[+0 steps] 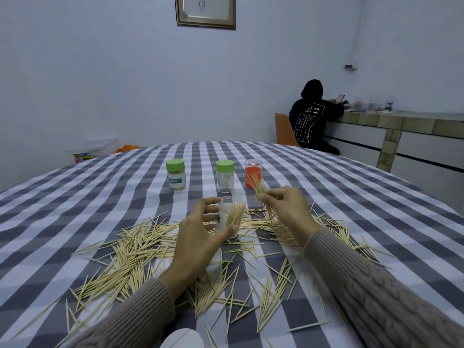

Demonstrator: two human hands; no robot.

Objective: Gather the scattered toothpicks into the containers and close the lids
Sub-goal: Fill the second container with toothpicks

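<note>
My left hand (200, 232) grips an open clear container (231, 216) that has some toothpicks inside, held just above the checked tablecloth. My right hand (286, 207) pinches a bundle of toothpicks (259, 188) to the right of the container's mouth. Many loose toothpicks (135, 249) lie scattered over the cloth around and in front of both hands. Further back stand a full green-lidded container (176, 175), a nearly empty green-lidded container (225, 176) and an orange container (253, 173).
The grey and white checked table (75, 197) fills the view. A white rounded object (182, 339) shows at the bottom edge. A person in a dark hoodie (311, 116) sits at a counter at the back right, beside an orange chair (285, 131).
</note>
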